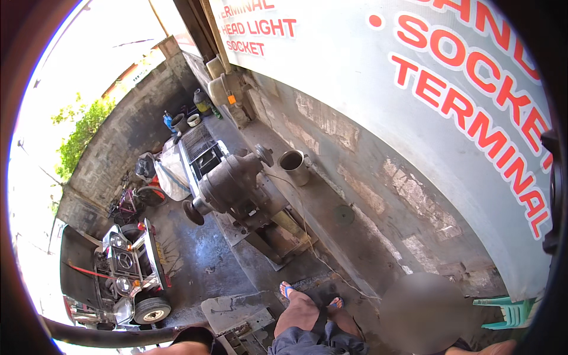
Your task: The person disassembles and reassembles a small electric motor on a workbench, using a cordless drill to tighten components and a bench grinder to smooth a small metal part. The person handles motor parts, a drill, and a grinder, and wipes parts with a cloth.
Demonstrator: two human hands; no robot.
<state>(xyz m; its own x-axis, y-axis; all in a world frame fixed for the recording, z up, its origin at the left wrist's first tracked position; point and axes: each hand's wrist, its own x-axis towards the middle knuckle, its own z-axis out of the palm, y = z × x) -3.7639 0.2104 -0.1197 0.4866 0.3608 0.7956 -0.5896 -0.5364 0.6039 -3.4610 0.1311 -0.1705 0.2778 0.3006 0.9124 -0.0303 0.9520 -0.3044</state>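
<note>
Neither of my hands shows clearly. Strips of bare skin cut the lower edge at left and right; I cannot tell whose they are or make out fingers. Below the middle are my bare legs [299,316] in dark shorts [316,342] and blue sandals [286,290]. Ahead of my feet stands a big, grimy bench grinder [239,186] with a round wheel at each end, on a metal stand [275,239]. No hand touches it. A grey metal plate [234,310] lies left of my legs.
A metal pot [294,167] stands by the wall [378,183], and a cord [305,222] trails along the floor. A vehicle with a raised hood [121,266] is at left, near a white sack [173,174]. A person's blurred head [423,312] and a green plastic chair [512,312] are at right.
</note>
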